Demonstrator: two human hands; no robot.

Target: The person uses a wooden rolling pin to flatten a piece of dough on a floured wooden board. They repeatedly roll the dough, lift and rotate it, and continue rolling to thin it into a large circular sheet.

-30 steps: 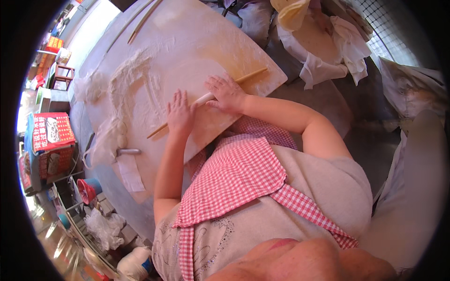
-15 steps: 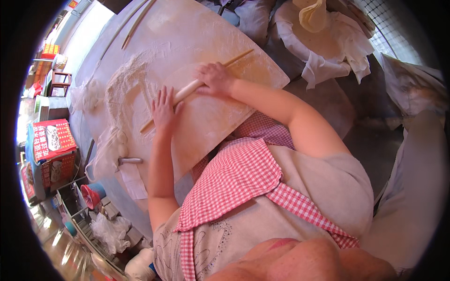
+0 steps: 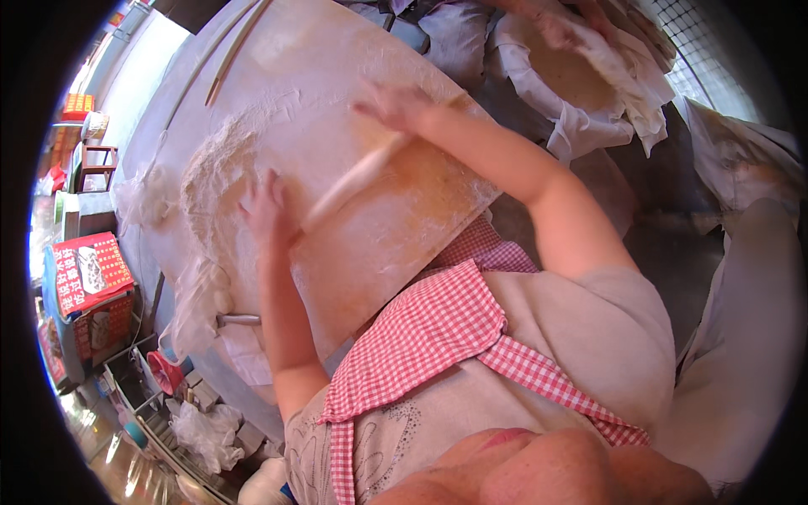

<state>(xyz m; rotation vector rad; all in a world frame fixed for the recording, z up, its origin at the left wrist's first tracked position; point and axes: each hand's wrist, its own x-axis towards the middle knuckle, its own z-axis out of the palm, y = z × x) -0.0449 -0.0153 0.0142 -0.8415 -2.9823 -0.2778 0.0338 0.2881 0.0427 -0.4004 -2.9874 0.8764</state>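
A pale sheet of dough (image 3: 358,180), smeared by motion, is wrapped round a thin wooden rolling pin (image 3: 305,227) that lies slantwise on the floured board (image 3: 370,261). My left hand (image 3: 271,210) is by the pin's near left end, its blurred fingers spread. Toward the far right end, my right hand (image 3: 392,107) has its fingers stretched out beyond the pin, and my right wrist and forearm hide part of that end. Neither hand is wrapped round the pin; whether they touch it I cannot tell. Loose flour (image 3: 215,164) lies in a heap left of my left hand.
Two long thin sticks (image 3: 238,52) lie at the board's far left. Near its left edge are a plastic bag (image 3: 198,299) and a metal-looking handle (image 3: 239,320). Another person's hands (image 3: 560,29) reach over a cloth-lined container (image 3: 513,63) at the far right.
My hands have moved apart from the middle of the roll, and the pin has shifted slightly nearer me. Another person's hands have come in over the cloth-lined container.
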